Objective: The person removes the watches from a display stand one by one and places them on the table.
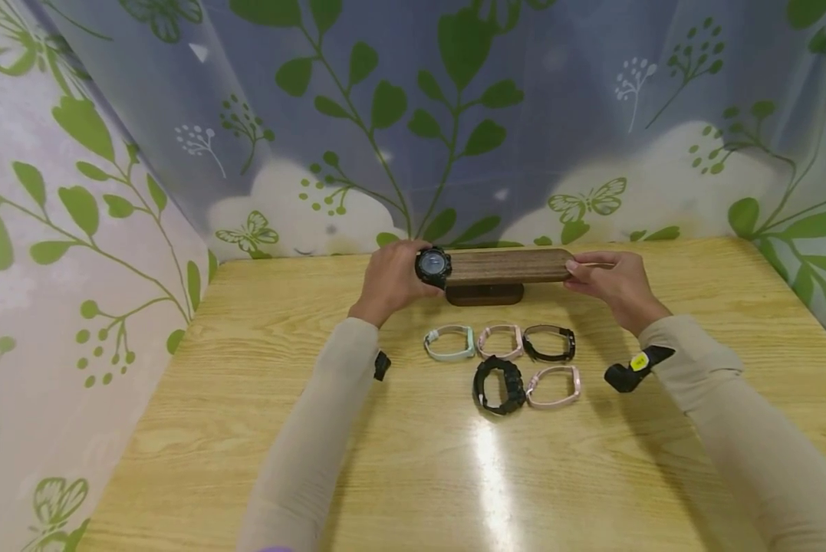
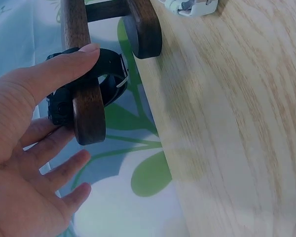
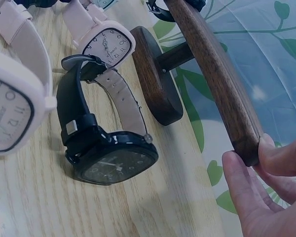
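Note:
A dark wooden watch stand (image 1: pixel 509 267) has a long horizontal bar over a rounded base (image 1: pixel 485 295). Round the bar's left end sits a black watch (image 1: pixel 433 264) with its strap looped, the face turned up in the head view. My left hand (image 1: pixel 390 277) pinches this watch, its thumb over the strap and the lower fingers spread in the left wrist view. The bar's tip (image 2: pixel 90 131) pokes out through the loop. With thumb and fingers, my right hand (image 3: pixel 274 182) grips the bar's other end.
In front of the stand lie several looped watches: a mint one (image 1: pixel 469 343), a pink one (image 1: pixel 519 342), a black one (image 1: pixel 570 345), a chunky black one (image 1: pixel 514 386) and another pink one (image 1: pixel 576 381). Behind the wooden table (image 1: pixel 247 429) hangs a leaf-patterned cloth (image 1: pixel 385 184).

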